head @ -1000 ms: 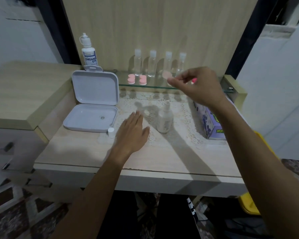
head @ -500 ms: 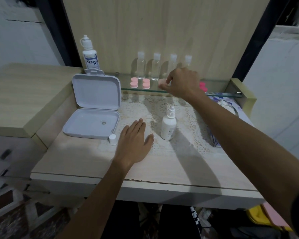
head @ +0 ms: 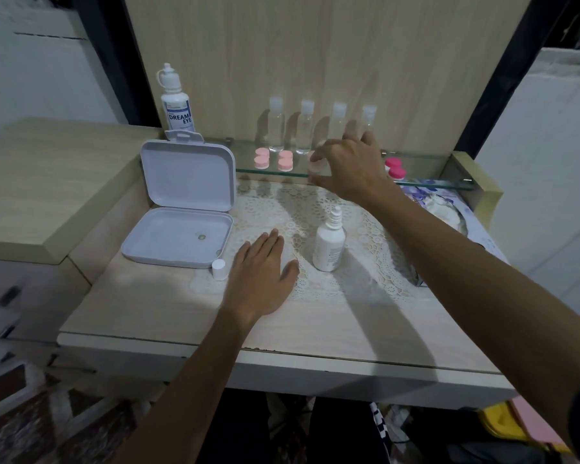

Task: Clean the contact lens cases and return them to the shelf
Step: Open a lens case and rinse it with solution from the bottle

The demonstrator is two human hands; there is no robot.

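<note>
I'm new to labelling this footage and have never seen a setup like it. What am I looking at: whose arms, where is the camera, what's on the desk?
There is no machine: a person wears a camera on the head, looking down at their own arms. The left hand rests flat on the desk. The right hand reaches over the glass shelf, fingers around a small pale case; whether it grips it is unclear. Two light pink lens cases and a darker pink one sit on the shelf. On the desk: an open white box, a white cap and a white dropper bottle.

Right hand (head: 347,169) covers part of glass shelf (head: 426,184); any case under its fingers hidden. Bright pink case (head: 395,169) half behind wrist. Tissue box (head: 449,209) partly behind forearm. Label text on small white bottle (head: 329,244) unreadable.
</note>
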